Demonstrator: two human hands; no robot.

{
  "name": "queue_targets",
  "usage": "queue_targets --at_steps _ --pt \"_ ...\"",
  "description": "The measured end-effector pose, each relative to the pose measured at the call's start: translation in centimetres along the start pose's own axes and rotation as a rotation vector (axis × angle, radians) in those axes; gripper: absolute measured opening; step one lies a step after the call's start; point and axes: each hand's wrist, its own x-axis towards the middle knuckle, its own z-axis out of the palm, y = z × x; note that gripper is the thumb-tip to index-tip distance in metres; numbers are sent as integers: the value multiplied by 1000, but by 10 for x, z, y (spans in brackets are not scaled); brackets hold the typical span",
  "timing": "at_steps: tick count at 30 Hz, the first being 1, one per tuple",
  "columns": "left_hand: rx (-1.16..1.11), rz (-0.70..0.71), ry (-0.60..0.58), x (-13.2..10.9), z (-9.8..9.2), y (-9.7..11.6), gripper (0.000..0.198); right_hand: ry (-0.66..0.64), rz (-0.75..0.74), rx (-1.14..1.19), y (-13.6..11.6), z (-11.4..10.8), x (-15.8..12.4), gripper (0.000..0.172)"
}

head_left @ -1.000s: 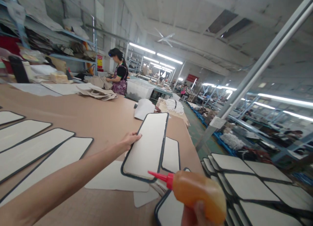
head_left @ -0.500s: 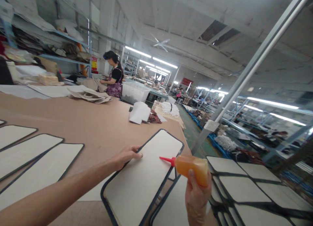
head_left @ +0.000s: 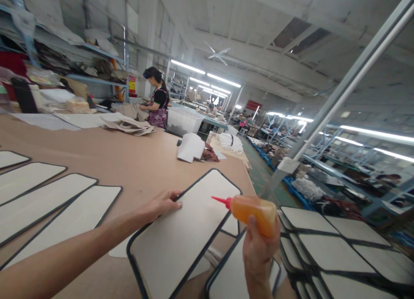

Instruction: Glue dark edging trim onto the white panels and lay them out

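Currently held: one white board [head_left: 190, 230] with a dark border, raised over the near right part of the brown table [head_left: 129, 154]. Left hand [head_left: 166, 203]: pinched on the board's left long edge, thumb on the face, other fingers partly hidden. Right hand [head_left: 260, 251]: closed around one squeeze bottle [head_left: 254, 210], amber inside, thumb on its near side. Red nozzle [head_left: 221, 201]: pointing left above the board's far half; whether it touches, I cannot tell. Condition of the held board: in progress, I judge; a faint yellowish trace shows inside the near left border, while the middle looks plain. How much of the edge is done is too small to tell. Set out on my left: four similar boards [head_left: 51, 200], bordered all round where visible, finished or waiting unclear. Beneath my right hand: another bordered board [head_left: 226, 264], part covered. Beyond the table's right edge: stacked boards [head_left: 326, 251], many, their stage likewise uncertain; so the amount left cannot be counted.
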Motion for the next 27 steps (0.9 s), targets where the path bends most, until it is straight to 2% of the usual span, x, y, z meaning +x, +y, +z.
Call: queue_targets --at_steps 2,3,7,9,11,13,15,17,20,21,22,24,27 --pt "-12 11 7 -7 5 3 48 14 -11 6 3 9 12 74" --pt "-23 10 30 -9 6 4 48 -2 3 3 6 10 7 73" --pt "-53 -2 147 -8 1 6 49 -172 132 -21 16 1 -56 66" --pt "-51 9 172 -9 -3 6 47 -271 216 -20 15 -2 -78 72" --pt "-33 20 168 -15 -5 7 46 -239 172 -40 11 1 -73 73" --pt "-11 30 144 -25 -3 8 47 -107 36 -30 5 8 -46 71" --pt "-10 42 121 -34 1 9 50 -66 -2 -2 1 15 -13 72" --pt "-40 45 134 -42 5 8 53 -54 -10 23 0 16 2 72" --pt "-112 29 228 -46 8 1 58 -128 58 34 1 3 -22 67" --pt "-131 23 270 -46 8 -2 61 -181 105 30 0 -4 -36 62" --pt "-140 20 311 -47 8 -6 62 -300 206 36 -1 -11 -50 61" --pt "-141 23 368 -52 8 -12 62 -361 313 48 -6 -22 -66 65" --pt "-129 22 398 -67 19 -22 57 -302 239 77 -14 -31 -50 65"
